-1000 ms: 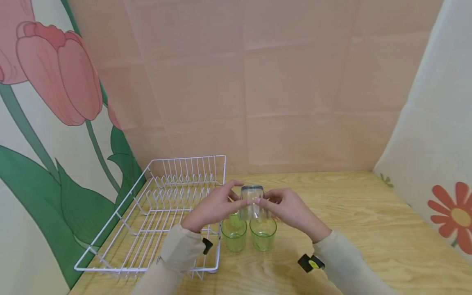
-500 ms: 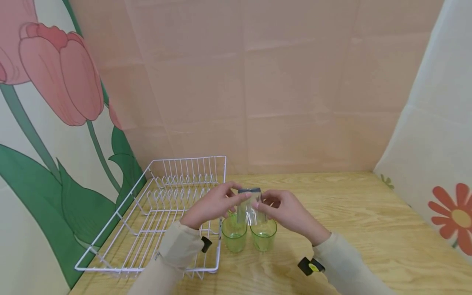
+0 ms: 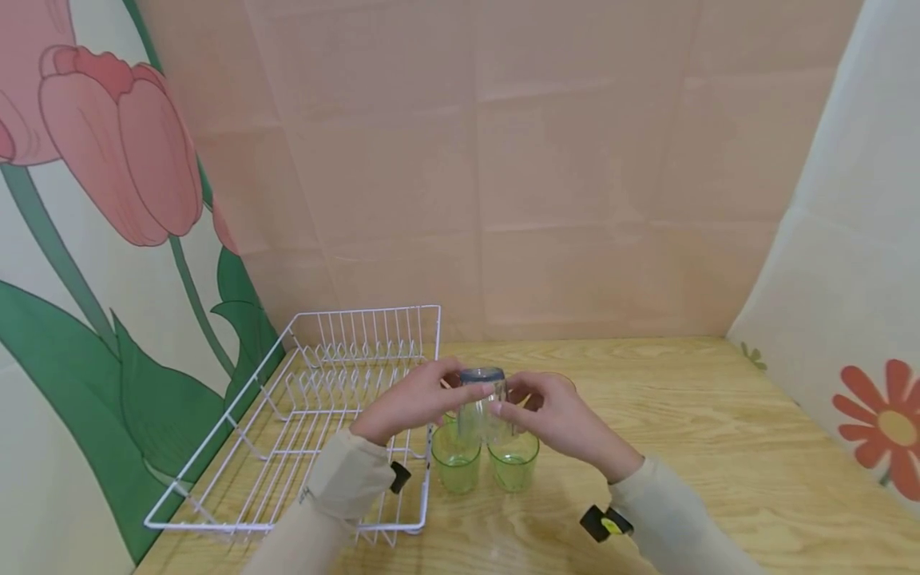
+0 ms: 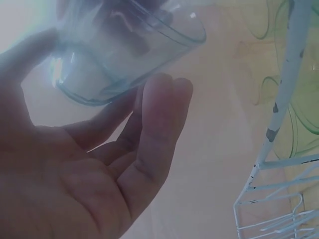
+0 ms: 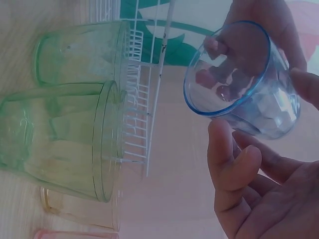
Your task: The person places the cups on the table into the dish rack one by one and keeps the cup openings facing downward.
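Both hands hold a clear bluish drinking glass (image 3: 483, 409) upside down, its thick base uppermost, in the head view. My left hand (image 3: 420, 395) grips its left side, thumb across the front. From the right, my right hand (image 3: 564, 415) holds it with the thumb on the front and fingers behind. The glass's blue rim and open mouth show in the right wrist view, where the glass (image 5: 239, 79) lies between fingers and thumb. Below it, a left green glass (image 3: 457, 467) and a right green glass (image 3: 513, 467) stand upright side by side on the table.
A white wire dish rack (image 3: 323, 431) stands on the wooden table (image 3: 683, 447), left of the green glasses. The right wrist view shows a yellowish glass (image 5: 82, 209) and a pink rim (image 5: 75, 235) beyond the green glasses. A peach cloth wall (image 3: 575, 176) rises behind.
The bluish glass has shifted slightly left and down between the hands, and its tilt has varied a little. The fingers have adjusted around it. The green glasses and rack stay put.
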`<state>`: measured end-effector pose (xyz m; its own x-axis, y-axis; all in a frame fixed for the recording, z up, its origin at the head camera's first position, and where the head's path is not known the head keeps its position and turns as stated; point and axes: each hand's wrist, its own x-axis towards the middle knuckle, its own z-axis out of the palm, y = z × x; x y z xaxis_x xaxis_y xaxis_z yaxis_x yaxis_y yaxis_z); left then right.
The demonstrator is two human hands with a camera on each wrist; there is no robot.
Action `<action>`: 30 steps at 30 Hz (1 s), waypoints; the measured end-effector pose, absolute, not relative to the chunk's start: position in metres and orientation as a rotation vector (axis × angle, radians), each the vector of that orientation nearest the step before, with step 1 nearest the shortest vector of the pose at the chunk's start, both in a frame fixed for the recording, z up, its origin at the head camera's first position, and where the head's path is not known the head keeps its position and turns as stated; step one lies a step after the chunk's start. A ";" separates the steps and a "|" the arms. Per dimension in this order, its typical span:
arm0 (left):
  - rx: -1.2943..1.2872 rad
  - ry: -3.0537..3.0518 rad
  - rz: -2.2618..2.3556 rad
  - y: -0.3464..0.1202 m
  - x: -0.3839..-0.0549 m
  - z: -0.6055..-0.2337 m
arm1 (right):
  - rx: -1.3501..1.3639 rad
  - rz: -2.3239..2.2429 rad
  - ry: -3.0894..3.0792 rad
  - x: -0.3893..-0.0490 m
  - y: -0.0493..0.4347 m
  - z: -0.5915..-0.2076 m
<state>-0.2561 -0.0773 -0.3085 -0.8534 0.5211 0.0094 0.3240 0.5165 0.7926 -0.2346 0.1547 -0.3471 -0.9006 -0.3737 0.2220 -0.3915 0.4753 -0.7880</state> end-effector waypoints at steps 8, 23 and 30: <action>0.694 2.537 1.290 -0.085 -0.258 -0.311 | 0.709 1.454 -2.685 -0.234 0.156 -0.349; 0.297 2.963 1.078 -0.151 -0.273 -0.310 | 0.524 1.434 -2.689 -0.237 0.173 -0.354; 0.099 2.942 1.052 -0.197 -0.284 -0.310 | 0.449 1.405 -2.635 -0.239 0.181 -0.355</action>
